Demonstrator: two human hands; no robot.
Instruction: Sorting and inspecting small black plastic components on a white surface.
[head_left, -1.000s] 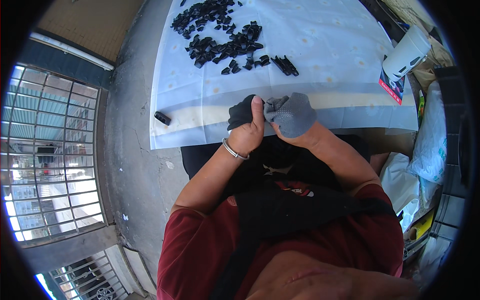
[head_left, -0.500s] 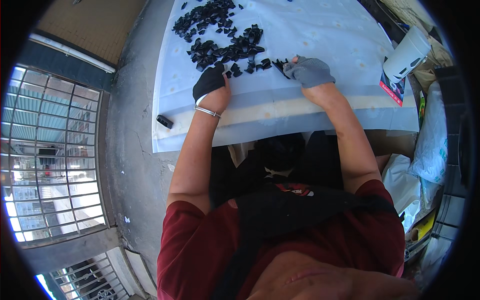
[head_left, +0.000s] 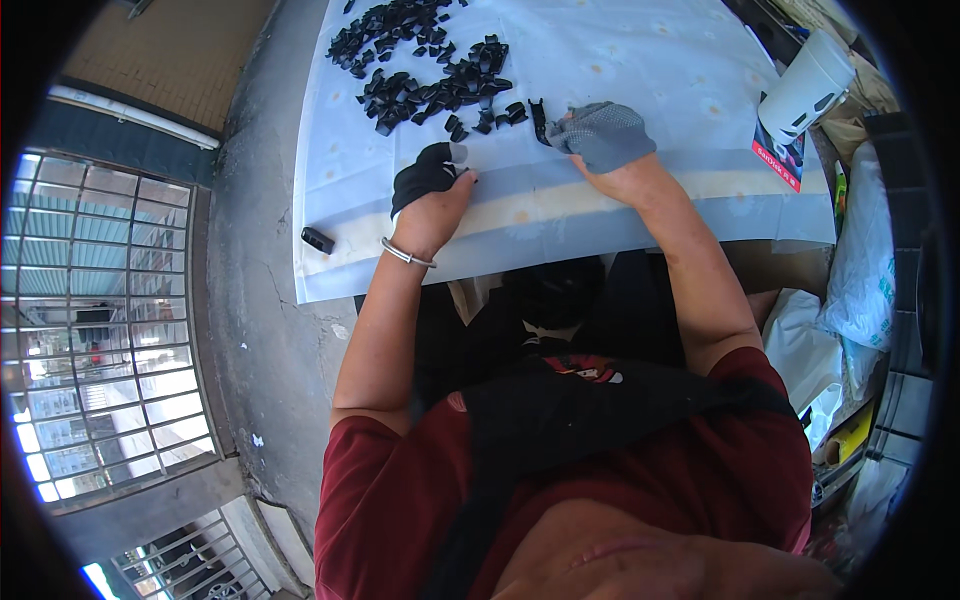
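My left hand [head_left: 428, 180], in a black fingerless glove, rests on the pale blue sheet [head_left: 640, 60] that covers the worktop [head_left: 560, 215]. Its fingers are curled loosely over the cloth near the front edge. I cannot tell whether anything sits inside that grip; a small dark bit shows at the fingertips, too small to identify. A metal bangle [head_left: 406, 254] circles the wrist.

My right hand [head_left: 603, 135], in a grey glove, lies further in and to the right. Its grip is closed on a black piece [head_left: 539, 118] at the fingertips, the piece standing roughly upright at the right end of the pile.

The pile of black pieces [head_left: 420, 65] spreads across the upper left part of the sheet, loose and unsorted, well beyond my left hand and just beside my right. The nearest strays lie between the two hands.

One separate dark block [head_left: 318, 240] sits alone at the sheet's left front corner, well apart from the pile and left of my left wrist.

A white cup [head_left: 808, 90] lies tilted at the far right of the worktop, resting over a red-edged card [head_left: 778, 163].

White bags [head_left: 860, 270] hang or lie off the right side, below the worktop edge. Concrete floor [head_left: 250, 320] runs along the left, bounded by a metal grille [head_left: 90, 330].
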